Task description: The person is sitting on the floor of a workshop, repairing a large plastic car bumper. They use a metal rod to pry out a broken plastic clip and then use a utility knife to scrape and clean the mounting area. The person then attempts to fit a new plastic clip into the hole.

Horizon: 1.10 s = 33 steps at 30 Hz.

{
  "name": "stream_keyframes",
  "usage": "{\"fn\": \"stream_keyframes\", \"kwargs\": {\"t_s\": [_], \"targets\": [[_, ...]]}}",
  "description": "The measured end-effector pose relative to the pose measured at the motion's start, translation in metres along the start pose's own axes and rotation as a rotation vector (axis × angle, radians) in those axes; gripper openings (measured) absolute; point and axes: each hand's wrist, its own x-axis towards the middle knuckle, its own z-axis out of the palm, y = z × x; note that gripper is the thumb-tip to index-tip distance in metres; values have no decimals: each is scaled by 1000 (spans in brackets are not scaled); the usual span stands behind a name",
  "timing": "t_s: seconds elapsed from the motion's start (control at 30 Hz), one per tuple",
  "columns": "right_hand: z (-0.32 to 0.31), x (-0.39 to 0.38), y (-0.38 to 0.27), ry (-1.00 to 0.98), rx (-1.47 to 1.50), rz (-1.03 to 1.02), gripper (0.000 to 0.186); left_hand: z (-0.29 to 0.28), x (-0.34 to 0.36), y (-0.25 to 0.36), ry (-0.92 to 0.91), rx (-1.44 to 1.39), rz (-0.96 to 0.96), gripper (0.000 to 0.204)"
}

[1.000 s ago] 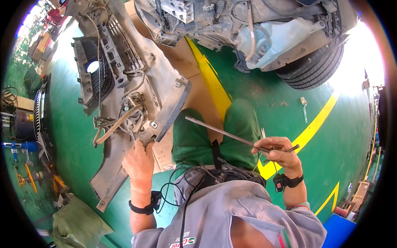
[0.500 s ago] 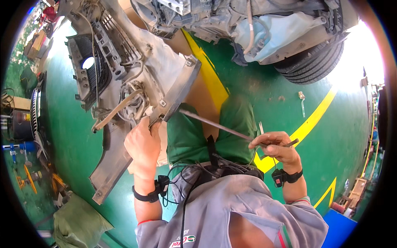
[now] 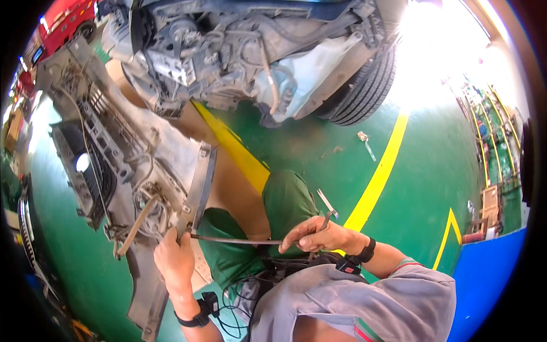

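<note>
My left hand (image 3: 174, 259) pinches the lower edge of a detached, dusty bumper (image 3: 174, 165), which lies inner side up with hoses, brackets and a black mesh grille (image 3: 97, 182) on it. My right hand (image 3: 312, 235) is closed on a long, thin metal bar (image 3: 239, 239). The bar's far end reaches the bumper edge at my left fingertips; whether it sits in something there is hidden. A short dark piece sticks up from my right fingers; I cannot tell if it is part of the bar. A slim pale tool (image 3: 327, 202) lies beyond my right hand.
Ahead is a car's exposed front (image 3: 188, 57) with a pale reservoir and tyre (image 3: 359, 91). Cardboard (image 3: 239, 205) lies under my knees on the yellow-lined green floor. A small item (image 3: 367, 145) lies ahead. Hoses, a wooden crate (image 3: 489, 202) and blue panel (image 3: 484, 273) are at right; a red vehicle is far left.
My right hand has moved left and down, swinging the bar's end down to my left fingertips. The view has tilted up toward the car. My left hand still grips the bumper edge.
</note>
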Motion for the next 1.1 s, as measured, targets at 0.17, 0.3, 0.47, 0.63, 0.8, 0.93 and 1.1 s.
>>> {"fn": "stream_keyframes", "kwargs": {"t_s": [0.17,0.3,0.47,0.63,0.8,0.93,1.1], "targets": [[0,-4,20,55,180,-55,36,0,-1,2,16,53,-2,20],[-1,1,42,46,351,-81,32,-1,-3,-4,61,82,44,22],[2,4,55,49,455,-59,29,-5,-5,-10,45,55,47,23],[13,-3,60,111,481,-68,31,-7,-4,-8,-18,23,45,22],[17,0,50,130,535,-24,31,-9,-2,-16,-12,43,88,13],[16,-4,41,182,524,-80,30,-7,19,-10,-86,63,128,29],[18,-5,39,212,509,-57,26,-28,31,9,-194,40,39,28]]}}
